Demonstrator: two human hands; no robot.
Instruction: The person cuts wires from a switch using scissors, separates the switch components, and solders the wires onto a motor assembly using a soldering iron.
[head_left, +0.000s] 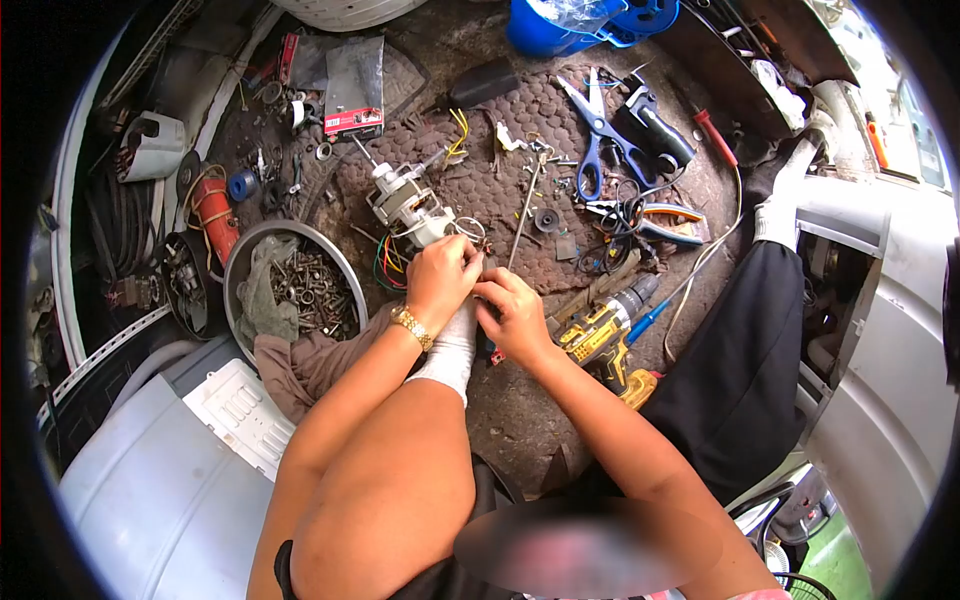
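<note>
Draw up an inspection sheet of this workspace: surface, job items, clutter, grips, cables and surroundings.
Surface: brown pebble-textured mat, scattered with small parts.
Job's things: partly exposed motor with coloured wires, just beyond the left grip.
Clutter: blue-handled scissors, pliers, yellow drill, bowl of metal fasteners.
Grips: left grip and right grip close together, fingers bent; anything pinched is too small to tell.
Cables: pale cable curving down the right, past the drill.
Surroundings: pale panels at both sides, blue container at the far edge.
</note>
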